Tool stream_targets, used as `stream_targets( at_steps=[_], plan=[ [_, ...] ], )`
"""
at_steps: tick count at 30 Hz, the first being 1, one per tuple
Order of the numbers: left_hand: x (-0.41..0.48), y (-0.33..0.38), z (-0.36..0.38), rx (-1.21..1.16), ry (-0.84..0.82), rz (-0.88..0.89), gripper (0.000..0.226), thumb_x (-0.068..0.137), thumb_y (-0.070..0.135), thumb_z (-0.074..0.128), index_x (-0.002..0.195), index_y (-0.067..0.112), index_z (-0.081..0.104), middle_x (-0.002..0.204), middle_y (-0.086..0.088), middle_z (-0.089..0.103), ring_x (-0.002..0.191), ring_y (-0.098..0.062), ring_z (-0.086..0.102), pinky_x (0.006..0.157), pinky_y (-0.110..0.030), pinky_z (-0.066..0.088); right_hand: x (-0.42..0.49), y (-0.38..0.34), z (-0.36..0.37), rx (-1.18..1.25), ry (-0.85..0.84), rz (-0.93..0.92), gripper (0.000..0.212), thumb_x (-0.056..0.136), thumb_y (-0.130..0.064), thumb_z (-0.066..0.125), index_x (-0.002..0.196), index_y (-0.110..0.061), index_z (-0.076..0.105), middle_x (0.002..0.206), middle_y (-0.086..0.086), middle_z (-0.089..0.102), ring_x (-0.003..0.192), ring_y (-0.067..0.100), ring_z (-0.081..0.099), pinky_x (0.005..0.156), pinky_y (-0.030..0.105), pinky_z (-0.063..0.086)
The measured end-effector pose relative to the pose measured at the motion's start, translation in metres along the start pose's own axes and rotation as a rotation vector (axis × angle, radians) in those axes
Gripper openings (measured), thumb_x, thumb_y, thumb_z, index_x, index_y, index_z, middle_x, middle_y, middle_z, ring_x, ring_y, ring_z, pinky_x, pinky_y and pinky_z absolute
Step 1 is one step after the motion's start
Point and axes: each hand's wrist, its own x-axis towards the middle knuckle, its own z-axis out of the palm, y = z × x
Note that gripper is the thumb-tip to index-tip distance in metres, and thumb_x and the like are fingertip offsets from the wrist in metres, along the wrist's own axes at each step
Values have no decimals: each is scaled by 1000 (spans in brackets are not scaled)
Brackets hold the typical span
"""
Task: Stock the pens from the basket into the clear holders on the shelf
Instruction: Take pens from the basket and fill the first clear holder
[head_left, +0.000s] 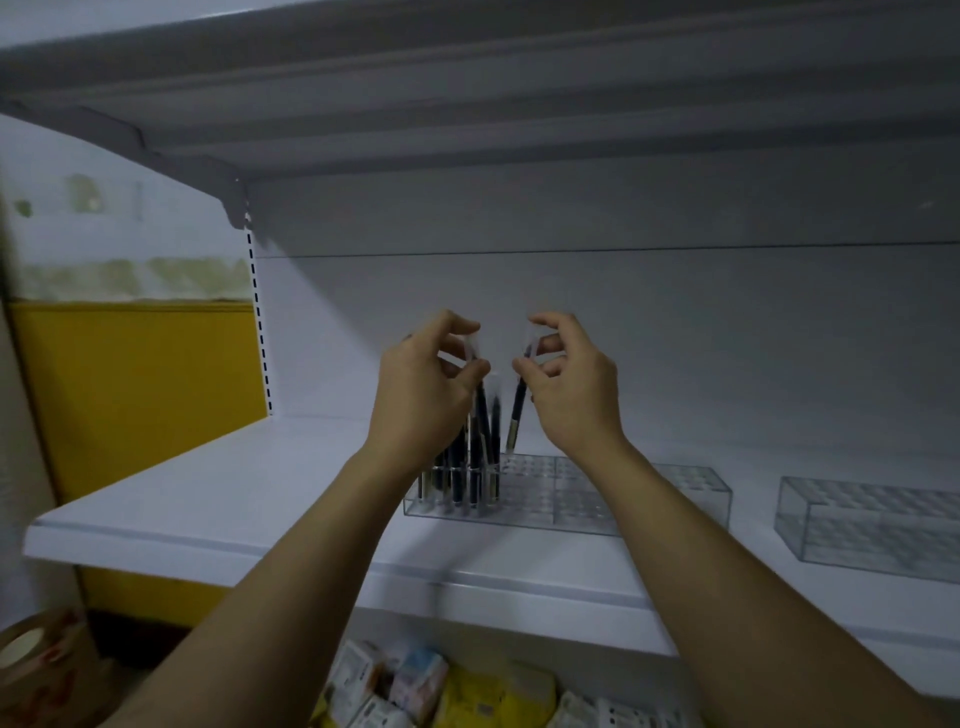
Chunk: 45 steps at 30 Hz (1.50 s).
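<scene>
- The right hand (566, 384) has its fingers (550, 343) curled in a light pinch on the cap end of a single pen (516, 415), which hangs tip down just above the near holder (571, 499).
- The left hand (415, 384) has its fingers (457, 325) curled round the tops of a bunch of pens (480, 457). Their lower ends stand in the left end of that same holder.
- To do this step well, we judge the single pen should hang plumb and line up over a free hole beside the bunch. It then goes straight down, and the pinch lets go only once the tip seats.
- The left hand can help by holding the bunch aside so the leaning barrels do not cover the next hole.
- The risk is that a slanted entry catches the rim of a hole or knocks a neighbouring pen.
- Pens: one in the right hand, and roughly six or seven in the bunch. They overlap and blur, so we cannot give an exact number.
- Holders: the near one may be two set end to end, which we cannot tell. A far holder (872, 525) with no pens in it sits well apart to the right on the white shelf (208, 493).
- The basket is out of view; only packets (415, 680) show below the shelf.
</scene>
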Motion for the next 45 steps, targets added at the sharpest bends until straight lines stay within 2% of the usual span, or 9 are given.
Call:
stream_targets(
  at_steps=[6, 8, 11, 15, 19, 26, 35, 40, 45],
  plan=[
    [1, 2, 1, 63, -57, 32, 26, 87, 17, 70, 111, 20, 60, 92, 6, 62, 74, -3, 62, 64, -17, 52, -4, 6, 2, -48, -73, 36, 38, 89, -16, 68, 125, -24, 56, 94, -6, 58, 71, 9, 61, 71, 26, 53],
    [-1, -1, 6, 154, -130, 54, 26, 87, 17, 70, 111, 19, 60, 96, 1, 66, 79, -13, 64, 70, -28, 55, -7, 9, 4, -92, -165, 57, 34, 90, -20, 68, 122, -25, 57, 93, -8, 57, 73, 9, 60, 72, 30, 55],
    [-10, -9, 12, 274, -102, 118, 29, 86, 20, 70, 114, 20, 62, 103, 0, 65, 91, -18, 58, 73, -27, 47, -17, 17, 4, -137, -319, 80, 34, 95, -24, 61, 127, -33, 52, 91, -8, 58, 79, 17, 62, 75, 36, 56],
    [-13, -18, 14, 477, 47, 241, 33, 78, 25, 77, 108, 19, 67, 107, -5, 63, 104, -31, 51, 77, -35, 38, -27, 19, -2, -173, -418, 104, 55, 97, -14, 54, 141, -43, 36, 89, -7, 59, 75, 18, 63, 71, 33, 55],
    [-13, -17, 14, 544, 26, 200, 35, 80, 30, 75, 112, 21, 65, 118, -4, 60, 117, -31, 45, 85, -41, 37, -33, 14, -3, -299, -441, 46, 66, 95, -10, 52, 146, -43, 27, 83, -2, 61, 66, 15, 58, 56, 20, 43],
    [-12, -6, 15, 537, -80, 305, 32, 84, 22, 70, 115, 18, 62, 116, -3, 63, 118, -31, 47, 91, -40, 34, -32, 12, -5, -301, -420, 90, 67, 95, -7, 49, 146, -44, 27, 84, 1, 65, 69, 19, 61, 66, 33, 55],
    [-4, -4, 10, 342, -115, 63, 25, 91, 29, 60, 116, 24, 60, 104, 7, 64, 113, -20, 46, 88, -34, 32, -37, 7, -9, -221, -450, 171, 75, 93, -4, 50, 150, -44, 21, 84, -1, 61, 77, 20, 62, 75, 33, 55],
    [3, -2, 7, 480, -159, 12, 21, 94, 35, 57, 109, 26, 67, 112, 3, 60, 115, -22, 46, 93, -40, 34, -39, -1, -11, -234, -502, 189, 79, 92, -3, 49, 151, -45, 17, 85, 7, 63, 80, 28, 62, 77, 41, 55],
    [-11, 0, -1, 557, -211, 132, 33, 93, 33, 56, 126, 29, 59, 130, 3, 54, 125, -22, 40, 102, -39, 30, -41, -10, -11, -326, -572, 193, 92, 92, -10, 59, 151, -44, -2, 126, 12, 54, 102, 27, 59, 88, 41, 53]
  ],
)
